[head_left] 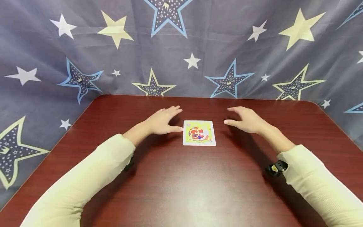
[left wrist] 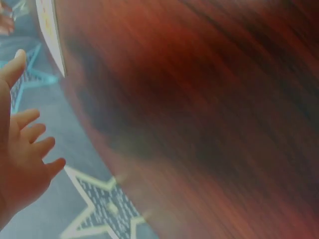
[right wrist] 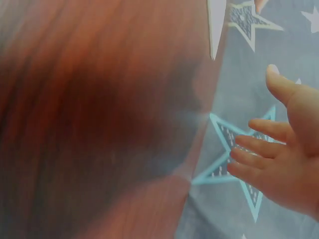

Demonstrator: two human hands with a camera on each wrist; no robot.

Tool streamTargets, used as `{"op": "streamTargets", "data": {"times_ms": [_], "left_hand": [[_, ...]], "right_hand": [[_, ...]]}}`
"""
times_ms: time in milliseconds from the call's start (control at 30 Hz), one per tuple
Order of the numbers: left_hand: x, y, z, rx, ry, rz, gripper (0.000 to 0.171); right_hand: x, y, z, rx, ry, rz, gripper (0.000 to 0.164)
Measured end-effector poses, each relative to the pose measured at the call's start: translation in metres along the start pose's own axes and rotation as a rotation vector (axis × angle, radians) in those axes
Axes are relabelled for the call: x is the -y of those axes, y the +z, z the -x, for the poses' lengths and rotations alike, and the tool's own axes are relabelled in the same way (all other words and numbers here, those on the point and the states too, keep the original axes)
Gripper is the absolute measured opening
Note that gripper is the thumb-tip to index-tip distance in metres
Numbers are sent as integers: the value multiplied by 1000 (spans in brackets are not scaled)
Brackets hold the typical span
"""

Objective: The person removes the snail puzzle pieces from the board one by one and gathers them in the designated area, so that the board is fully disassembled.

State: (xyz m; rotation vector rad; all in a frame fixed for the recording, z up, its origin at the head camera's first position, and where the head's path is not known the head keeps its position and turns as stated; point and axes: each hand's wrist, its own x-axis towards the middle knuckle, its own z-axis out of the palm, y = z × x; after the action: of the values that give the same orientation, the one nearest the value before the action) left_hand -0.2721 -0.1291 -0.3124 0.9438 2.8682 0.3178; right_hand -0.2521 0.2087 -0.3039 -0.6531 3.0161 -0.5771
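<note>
A square, white-edged picture board (head_left: pixel 199 124) lies flat on the table, with a yellow ground and a red, white and blue swirling figure. My left hand (head_left: pixel 163 121) hovers at its left side, fingers spread and thumb tip right at the board's edge. On the other side, my right hand (head_left: pixel 246 120) is held apart from the board, its thumb and fingers extended toward it. Neither hand holds anything. In the left wrist view the board (left wrist: pixel 49 32) shows edge-on beyond the thumb, and the right wrist view catches a thin slice of the board (right wrist: pixel 216 25).
The dark red wooden table (head_left: pixel 158 183) reaches back to a grey curtain (head_left: pixel 175 50) printed with stars, which hangs along its far edge and sides. Black straps with small devices (head_left: pixel 276 167) sit at both wrists, below the pale sleeves (head_left: pixel 314 179).
</note>
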Motion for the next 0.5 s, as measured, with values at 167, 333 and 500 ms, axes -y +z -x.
{"op": "streamTargets", "data": {"times_ms": [167, 333, 500], "left_hand": [[-19, 11, -16, 101, 43, 19, 80], [-29, 17, -24, 174, 52, 31, 79], [-33, 19, -25, 208, 40, 46, 75]], "right_hand": [[11, 15, -4, 32, -77, 1, 59], [25, 24, -10, 66, -162, 29, 57], [35, 31, -20, 72, -239, 49, 52]]}}
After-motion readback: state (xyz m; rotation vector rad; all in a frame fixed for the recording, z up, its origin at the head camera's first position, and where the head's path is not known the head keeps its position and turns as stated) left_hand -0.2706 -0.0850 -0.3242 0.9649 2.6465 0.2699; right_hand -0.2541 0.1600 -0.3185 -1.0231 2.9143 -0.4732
